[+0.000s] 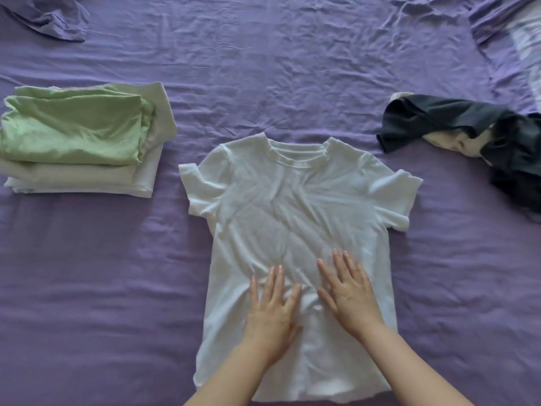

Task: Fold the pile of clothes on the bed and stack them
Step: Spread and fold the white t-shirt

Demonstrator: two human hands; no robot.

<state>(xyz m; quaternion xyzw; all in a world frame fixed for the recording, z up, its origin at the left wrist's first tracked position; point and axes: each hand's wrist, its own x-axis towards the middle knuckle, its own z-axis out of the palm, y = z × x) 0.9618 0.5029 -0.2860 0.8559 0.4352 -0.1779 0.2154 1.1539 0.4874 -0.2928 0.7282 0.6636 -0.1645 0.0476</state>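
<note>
A white T-shirt (292, 206) lies spread flat on the purple bed sheet (87, 273), collar away from me and sleeves out to both sides. My left hand (270, 315) and my right hand (348, 291) press flat on its lower half, fingers straight and spread, side by side. At the left stands a stack of folded clothes (82, 142), a light green piece on top of white ones. At the right lies a crumpled pile of dark clothes (474, 136) with something cream-coloured among them.
A bunched purple cloth (49, 19) lies at the far left corner. A purple pillow (515, 39) sits at the far right corner. Wrinkled sheet stretches between the shirt and both piles.
</note>
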